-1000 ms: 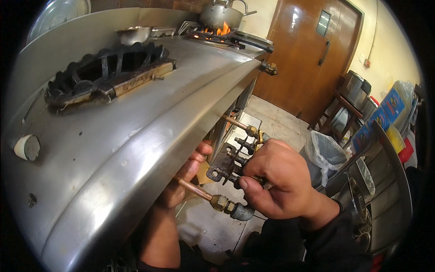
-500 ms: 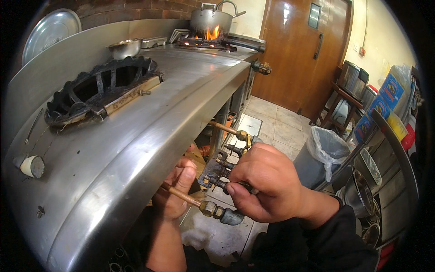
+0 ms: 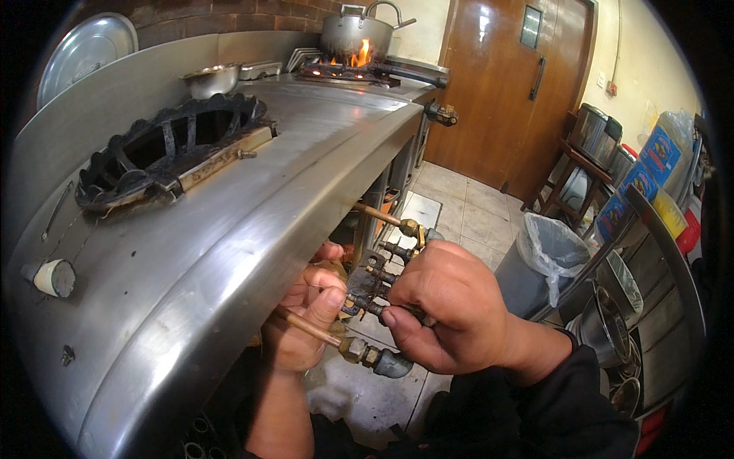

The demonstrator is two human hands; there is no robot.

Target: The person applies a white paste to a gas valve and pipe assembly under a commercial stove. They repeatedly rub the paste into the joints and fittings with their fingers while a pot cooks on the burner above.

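Note:
My right hand (image 3: 451,306) is closed round a dark gas valve assembly (image 3: 372,277), a greasy metal plate with several short nozzles. The fingers hide its right part. My left hand (image 3: 310,306) pinches what looks like a thin wire (image 3: 327,288) between thumb and forefinger, close to the tip of one nozzle. Some of its fingers are hidden behind the thumb and the stove edge. A copper pipe (image 3: 306,327) with a brass nut and grey elbow (image 3: 392,365) runs across the left palm and wrist. Another copper pipe (image 3: 376,213) joins a brass fitting (image 3: 410,228) beyond the right hand.
The steel stove (image 3: 252,199) fills the left, with a black burner ring (image 3: 168,145) and a small white-wrapped cylinder (image 3: 55,278). Flames burn under a pot (image 3: 355,34) at the back. A lined grey bin (image 3: 535,264) and a rack of bowls (image 3: 608,329) stand at right.
My left hand has moved slightly up and right, bringing its pinched fingertips to the nozzle end. The valve assembly has tilted a little; my right hand keeps its hold.

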